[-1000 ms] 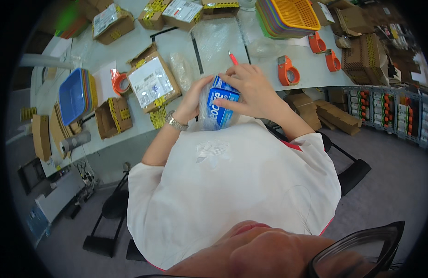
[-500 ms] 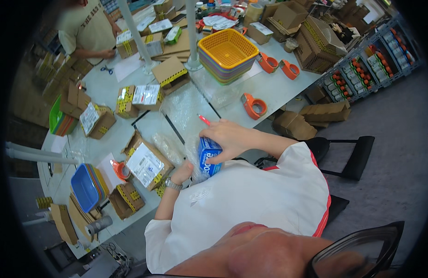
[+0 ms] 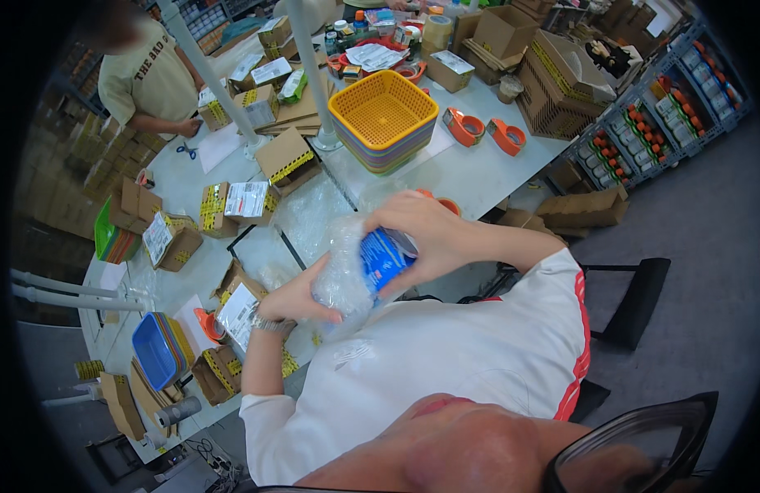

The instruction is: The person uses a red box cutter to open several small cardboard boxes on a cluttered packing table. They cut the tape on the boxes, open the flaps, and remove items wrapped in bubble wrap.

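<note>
Thumb and fingers of my right hand [image 3: 427,238] are closed around one end of a blue box [image 3: 385,261], while my left hand [image 3: 296,297] cups clear bubble wrap [image 3: 344,261] against its other side, so I have both held by the near edge of the tabletop [image 3: 468,179]. Left of them along that edge I see a labelled carton [image 3: 237,315] and, toward the left corner, a blue basket [image 3: 154,353]; farther in stands a yellow-topped basket stack [image 3: 390,156], with two orange tape dispensers [image 3: 465,129] toward the right edge, and a co-worker [image 3: 135,92] by the far edge.

Pale table [image 3: 485,179] with baskets [image 3: 385,119], boxes [image 3: 250,201], probably scissors [image 3: 186,151]
</note>
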`<action>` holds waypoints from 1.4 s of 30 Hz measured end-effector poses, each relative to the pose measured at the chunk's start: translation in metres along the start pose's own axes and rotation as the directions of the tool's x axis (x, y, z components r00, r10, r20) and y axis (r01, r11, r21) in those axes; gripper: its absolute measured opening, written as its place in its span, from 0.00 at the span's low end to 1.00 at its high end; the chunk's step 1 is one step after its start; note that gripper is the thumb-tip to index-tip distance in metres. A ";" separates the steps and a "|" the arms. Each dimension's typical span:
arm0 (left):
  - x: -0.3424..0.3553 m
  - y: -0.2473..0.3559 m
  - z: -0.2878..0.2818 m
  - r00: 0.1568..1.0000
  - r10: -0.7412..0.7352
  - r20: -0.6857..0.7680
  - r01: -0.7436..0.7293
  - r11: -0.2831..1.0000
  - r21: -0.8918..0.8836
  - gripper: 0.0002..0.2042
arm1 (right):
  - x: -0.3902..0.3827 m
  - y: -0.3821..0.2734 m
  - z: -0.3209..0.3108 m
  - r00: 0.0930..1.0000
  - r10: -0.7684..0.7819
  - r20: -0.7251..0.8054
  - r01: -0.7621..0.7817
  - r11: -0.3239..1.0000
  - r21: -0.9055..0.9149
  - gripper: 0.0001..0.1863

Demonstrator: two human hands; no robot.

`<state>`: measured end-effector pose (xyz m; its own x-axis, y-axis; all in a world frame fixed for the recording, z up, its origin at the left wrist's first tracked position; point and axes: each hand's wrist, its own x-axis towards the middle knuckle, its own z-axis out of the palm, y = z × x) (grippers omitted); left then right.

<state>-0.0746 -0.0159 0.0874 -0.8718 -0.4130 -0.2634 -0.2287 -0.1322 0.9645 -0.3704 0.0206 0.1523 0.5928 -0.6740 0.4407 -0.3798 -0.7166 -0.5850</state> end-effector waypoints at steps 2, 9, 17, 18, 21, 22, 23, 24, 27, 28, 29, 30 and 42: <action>-0.010 0.036 0.005 0.995 -0.047 -0.083 0.060 0.985 0.164 0.54 | -0.013 -0.003 -0.020 1.000 0.027 -0.001 -0.027 0.999 -0.019 0.36; 0.018 0.072 0.004 0.997 -0.082 0.013 0.080 0.990 0.113 0.53 | -0.033 0.022 -0.066 0.998 -0.063 -0.011 0.063 0.996 0.070 0.36; 0.086 0.086 0.019 0.928 0.326 -0.182 -0.279 0.929 0.242 0.46 | 0.000 0.051 -0.054 0.880 -0.446 0.164 0.469 0.869 -0.159 0.30; 0.081 0.087 0.021 0.922 0.314 -0.226 -0.175 0.860 0.479 0.43 | 0.000 0.053 -0.055 0.872 -0.464 0.154 0.485 0.860 -0.156 0.29; 0.063 0.079 0.032 0.854 0.235 -0.464 -0.086 0.944 0.319 0.30 | -0.001 0.062 -0.056 0.855 -0.495 0.154 0.513 0.849 -0.125 0.26; 0.059 0.072 0.036 0.819 0.247 -0.518 -0.115 0.955 0.272 0.28 | -0.002 0.064 -0.055 0.855 -0.489 0.174 0.509 0.855 -0.097 0.25; 0.056 0.063 0.039 0.778 0.257 -0.573 -0.140 0.960 0.241 0.26 | -0.003 0.066 -0.054 0.855 -0.495 0.155 0.510 0.856 -0.085 0.26; 0.054 0.054 0.040 0.730 0.281 -0.623 -0.175 0.958 0.228 0.25 | -0.004 0.068 -0.052 0.855 -0.495 0.154 0.509 0.858 -0.069 0.27; 0.041 0.020 0.041 0.720 0.127 -0.682 -0.182 0.983 -0.009 0.25 | -0.011 0.071 -0.047 0.880 -0.437 0.186 0.449 0.893 -0.032 0.30; 0.036 0.007 0.042 0.730 0.086 -0.678 -0.184 0.980 -0.074 0.26 | -0.013 0.070 -0.045 0.887 -0.412 0.206 0.425 0.905 -0.018 0.30; 0.031 -0.003 0.042 0.736 0.046 -0.675 -0.184 0.974 -0.134 0.28 | -0.014 0.069 -0.041 0.890 -0.400 0.219 0.410 0.912 0.000 0.31; 0.025 -0.013 0.040 0.742 0.007 -0.670 -0.183 0.964 -0.194 0.30 | -0.014 0.067 -0.037 0.892 -0.388 0.231 0.395 0.919 0.017 0.31; 0.038 -0.006 0.031 0.879 -0.285 -0.382 0.193 0.946 -0.262 0.53 | -0.002 0.037 0.025 0.781 -0.034 0.624 0.254 0.930 -0.267 0.29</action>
<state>-0.1198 -0.0026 0.0723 -0.5358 -0.6693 -0.5148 -0.2713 -0.4409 0.8556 -0.3677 0.0003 0.1128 0.9189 -0.3898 -0.0601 -0.3920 -0.8854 -0.2499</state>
